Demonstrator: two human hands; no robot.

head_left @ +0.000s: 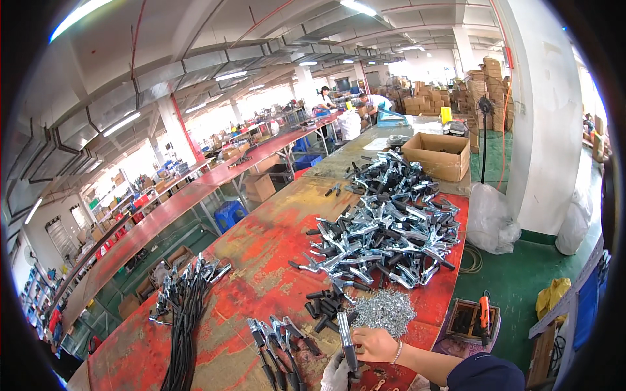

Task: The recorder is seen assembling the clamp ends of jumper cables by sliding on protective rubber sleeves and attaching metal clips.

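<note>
Head view, and both hands meet at the table's near edge over one silver-and-dark clamp [346,335], its metal end pointing up, just in front of the heap of small metal parts [383,313]. To do this well, I'd say, the lower grip should be firm enough that the clamp can't twist, leaving the other fingers free for the fine work. Bringing it slightly clear of the loose black sleeves [323,306] would probably help too, since a knock could scatter them. A gentle, straight push seems wiser than a sideways one; springy metal may kick.

Now the pose! The left hand [334,373], white-gloved, comes in low at the bottom edge, its fingers closed around the clamp's lower part. The right hand [373,345], bare, reaches across from the right, forearm slanting down behind it, a bracelet [395,352] at the wrist. Its fingers are bent in narrow against the clamp's side, but the tips disappear behind it, so whether they pinch a small part I cannot tell. Beyond, the big pile of clamps [385,228] sits well apart from the knuckles.
</note>
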